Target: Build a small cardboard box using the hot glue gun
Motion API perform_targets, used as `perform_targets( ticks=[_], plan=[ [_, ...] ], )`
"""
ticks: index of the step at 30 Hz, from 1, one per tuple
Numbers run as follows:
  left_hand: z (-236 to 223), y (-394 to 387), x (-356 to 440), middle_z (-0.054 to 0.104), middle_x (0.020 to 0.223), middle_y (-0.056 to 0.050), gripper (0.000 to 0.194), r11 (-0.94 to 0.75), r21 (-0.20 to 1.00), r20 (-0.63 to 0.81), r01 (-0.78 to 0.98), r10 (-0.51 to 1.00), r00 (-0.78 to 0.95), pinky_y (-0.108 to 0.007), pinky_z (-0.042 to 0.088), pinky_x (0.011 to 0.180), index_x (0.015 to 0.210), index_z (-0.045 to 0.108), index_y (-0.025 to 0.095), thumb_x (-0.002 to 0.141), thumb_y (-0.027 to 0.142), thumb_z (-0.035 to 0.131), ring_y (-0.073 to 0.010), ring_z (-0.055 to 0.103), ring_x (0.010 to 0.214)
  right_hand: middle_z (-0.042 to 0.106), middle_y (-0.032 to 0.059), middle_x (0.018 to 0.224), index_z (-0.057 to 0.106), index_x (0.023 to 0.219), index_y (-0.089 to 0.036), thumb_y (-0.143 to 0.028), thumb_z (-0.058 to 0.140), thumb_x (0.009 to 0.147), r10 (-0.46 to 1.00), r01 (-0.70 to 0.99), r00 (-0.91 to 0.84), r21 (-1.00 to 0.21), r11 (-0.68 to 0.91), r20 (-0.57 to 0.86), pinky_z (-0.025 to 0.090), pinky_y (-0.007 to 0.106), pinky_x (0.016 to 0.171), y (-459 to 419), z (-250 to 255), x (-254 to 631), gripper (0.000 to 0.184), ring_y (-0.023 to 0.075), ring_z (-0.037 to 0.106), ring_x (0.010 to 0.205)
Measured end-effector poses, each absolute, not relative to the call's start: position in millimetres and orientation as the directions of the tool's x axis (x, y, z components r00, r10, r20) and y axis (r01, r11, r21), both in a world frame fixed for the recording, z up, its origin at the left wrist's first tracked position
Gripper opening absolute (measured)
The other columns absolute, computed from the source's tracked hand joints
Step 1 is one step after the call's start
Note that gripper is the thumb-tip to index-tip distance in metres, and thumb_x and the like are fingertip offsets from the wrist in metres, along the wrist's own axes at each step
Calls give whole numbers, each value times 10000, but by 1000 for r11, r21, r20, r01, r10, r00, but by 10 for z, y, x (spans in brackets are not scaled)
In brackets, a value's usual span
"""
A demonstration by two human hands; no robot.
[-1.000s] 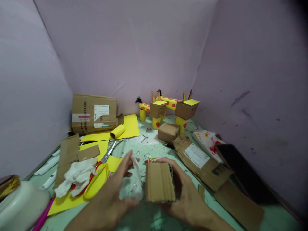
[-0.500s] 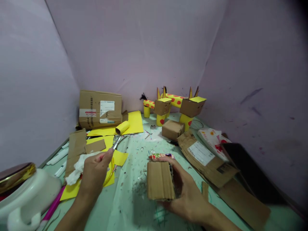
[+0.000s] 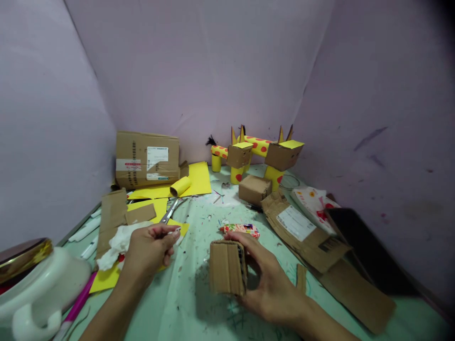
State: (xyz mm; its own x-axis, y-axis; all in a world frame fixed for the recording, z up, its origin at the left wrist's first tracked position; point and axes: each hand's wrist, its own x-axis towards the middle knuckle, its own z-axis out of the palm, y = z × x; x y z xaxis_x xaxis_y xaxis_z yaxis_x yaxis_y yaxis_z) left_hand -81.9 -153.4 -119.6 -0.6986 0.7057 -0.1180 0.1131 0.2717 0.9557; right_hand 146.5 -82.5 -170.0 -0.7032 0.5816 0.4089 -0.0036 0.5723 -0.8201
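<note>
My right hand (image 3: 270,284) is closed on a folded piece of corrugated cardboard (image 3: 225,267) and holds it upright on the green table (image 3: 199,303). My left hand (image 3: 149,248) has its fingers curled over the handles of the scissors (image 3: 169,211). Only the metal blades show, pointing away past my thumb, and the handles are hidden under the hand. The hand rests on a sheet of yellow paper (image 3: 103,279), next to a crumpled white tissue (image 3: 119,241). A small colourful wrapper (image 3: 241,229) lies just beyond my right fingers.
A cardboard box (image 3: 147,158) and a yellow roll (image 3: 179,186) stand at the back left. Yellow spotted craft animals (image 3: 263,151) and a small box (image 3: 254,189) sit at the back. Flattened cardboard (image 3: 298,227) and a dark screen (image 3: 362,251) lie right. A white jug (image 3: 39,293) stands near left.
My left hand let go of the white tissue, moved left onto the scissors and curled shut. My right hand brought the cardboard piece slightly left and turned it.
</note>
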Motion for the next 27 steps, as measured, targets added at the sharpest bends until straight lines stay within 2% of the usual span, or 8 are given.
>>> perform_targets(
  ticks=[5,8,11,13,16,22,25,27],
  plan=[
    [-1208,-1527,-830,269,343,91,484,293,932,-58,211,697,-715,-201,122,374,359,367,199,567,406,751,-46,207,360,499,87,1355,395,1339,-294,-125,752,654,615,14,-679,-832,555,400,466,382,1009,-834,-1720,1431,790,265,508,1248],
    [-1207,-1524,-871,334,372,79,421,277,929,-23,245,703,-711,-199,176,368,415,427,199,612,415,730,-66,255,373,533,84,1273,472,1234,-270,-125,758,630,662,1,-622,-844,536,419,522,341,925,-854,-1671,1392,684,256,545,1181],
    [-1249,-1549,-798,678,742,-17,341,219,939,-33,265,825,-564,-226,413,477,836,706,190,563,375,795,-145,541,557,550,100,1217,480,1172,-247,-171,775,614,803,40,-483,-907,418,349,544,376,878,-864,-1589,1343,635,265,595,1084],
    [-1330,-1580,-616,681,1113,-116,675,154,964,-75,216,939,-336,-292,511,647,1184,639,206,558,372,827,-247,637,858,555,113,1212,453,1170,-238,-190,777,604,888,32,-383,-957,289,255,537,425,897,-869,-1546,1311,653,279,609,1063],
    [-1493,-1616,-215,555,1340,-178,859,42,999,-39,10,976,-214,-366,526,778,1380,446,213,620,394,804,-325,605,1073,553,127,1254,403,1225,-241,-190,753,626,926,-18,-349,-989,149,146,513,471,950,-905,-1567,1281,696,298,597,1116],
    [-1553,-1562,8,579,1312,-205,727,-23,986,-29,-163,951,-308,-422,446,987,1330,386,144,736,383,730,-327,574,1174,356,159,1510,326,1411,-228,-224,604,805,790,58,-532,-917,394,306,336,553,1109,-1031,-1815,1348,666,335,310,1409],
    [-1485,-1522,-205,613,1278,-186,722,-40,971,-34,-234,953,-302,-428,465,963,1279,459,138,668,340,787,-345,580,1161,481,160,1424,441,1353,-214,-230,557,854,735,51,-576,-882,468,357,471,494,1002,-987,-1736,1403,513,313,470,1301],
    [-1457,-1510,-307,621,1276,-168,757,-59,954,-43,-295,943,-329,-414,476,945,1278,488,150,617,314,816,-351,563,1183,659,132,1135,618,1101,-196,-260,539,881,787,50,-493,-891,451,371,569,378,797,-908,-1596,1434,242,251,647,1008]
  ],
)
